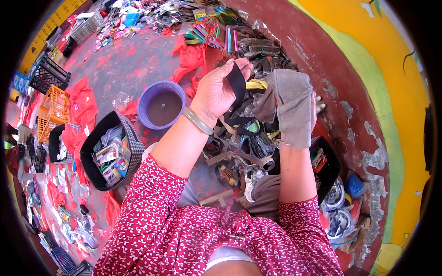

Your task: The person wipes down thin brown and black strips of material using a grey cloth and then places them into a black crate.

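Note:
My left hand (220, 87), a pale green bangle (198, 120) on its wrist, is raised and closed on a black strap (237, 83) that hangs down toward a heap of tangled straps and bands (239, 147). My right hand (314, 108) is almost wholly hidden behind a grey cloth (292, 108) that it holds up against the strap. Both forearms come up out of red patterned sleeves (156, 221).
A purple bowl (162, 106) of dark liquid stands left of my left hand. A black bin (110, 152) of small packets lies further left, with orange (54, 110) and black crates (48, 73) beyond. Red plastic sheets (189, 57) and bundled goods cover the floor. A red and yellow wall (368, 73) runs on the right.

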### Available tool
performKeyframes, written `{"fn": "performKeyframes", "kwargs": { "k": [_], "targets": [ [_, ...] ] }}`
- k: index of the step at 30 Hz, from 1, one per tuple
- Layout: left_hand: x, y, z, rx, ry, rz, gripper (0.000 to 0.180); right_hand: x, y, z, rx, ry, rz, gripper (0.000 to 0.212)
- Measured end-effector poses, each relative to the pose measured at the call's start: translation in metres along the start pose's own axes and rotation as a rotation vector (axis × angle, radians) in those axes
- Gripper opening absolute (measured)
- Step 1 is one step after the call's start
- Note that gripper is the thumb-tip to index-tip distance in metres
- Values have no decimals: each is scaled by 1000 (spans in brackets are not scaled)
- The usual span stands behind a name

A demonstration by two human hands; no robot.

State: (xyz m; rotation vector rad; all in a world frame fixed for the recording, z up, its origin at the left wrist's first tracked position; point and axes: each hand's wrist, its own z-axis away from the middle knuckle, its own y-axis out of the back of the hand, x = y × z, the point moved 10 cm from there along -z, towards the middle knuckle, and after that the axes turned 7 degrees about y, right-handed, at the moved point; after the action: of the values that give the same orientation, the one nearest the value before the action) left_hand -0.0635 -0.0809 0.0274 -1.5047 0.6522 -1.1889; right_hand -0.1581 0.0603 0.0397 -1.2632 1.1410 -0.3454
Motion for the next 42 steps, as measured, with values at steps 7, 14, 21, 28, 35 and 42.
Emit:
{"fn": "performKeyframes", "kwargs": {
  "k": [7, 14, 21, 28, 35, 42],
  "targets": [
    [-14, -18, 3, -53, -47, -267, 35, 57, -4, 14, -134, -277, 167, 52],
    [-26, -9, -2, -48, -70, -663, 30, 56, -14, 20, -230, -318, 369, 45],
    [-31, -28, 8, -127, -154, -1165, 33, 51, 3, 15, -289, -424, 580, 39],
    [-49, -18, 9, -79, 93, -784, 35, 63, 2, 25, -195, -486, 482, 26],
    [-45, 2, 1, 42, 29, -685, 39, 73, 13, 23, -167, -580, 545, 24],
    [-30, 2, 4, 140, -75, -745, 42, 78, 3, 28, -183, -600, 492, 21]
  ]
}}
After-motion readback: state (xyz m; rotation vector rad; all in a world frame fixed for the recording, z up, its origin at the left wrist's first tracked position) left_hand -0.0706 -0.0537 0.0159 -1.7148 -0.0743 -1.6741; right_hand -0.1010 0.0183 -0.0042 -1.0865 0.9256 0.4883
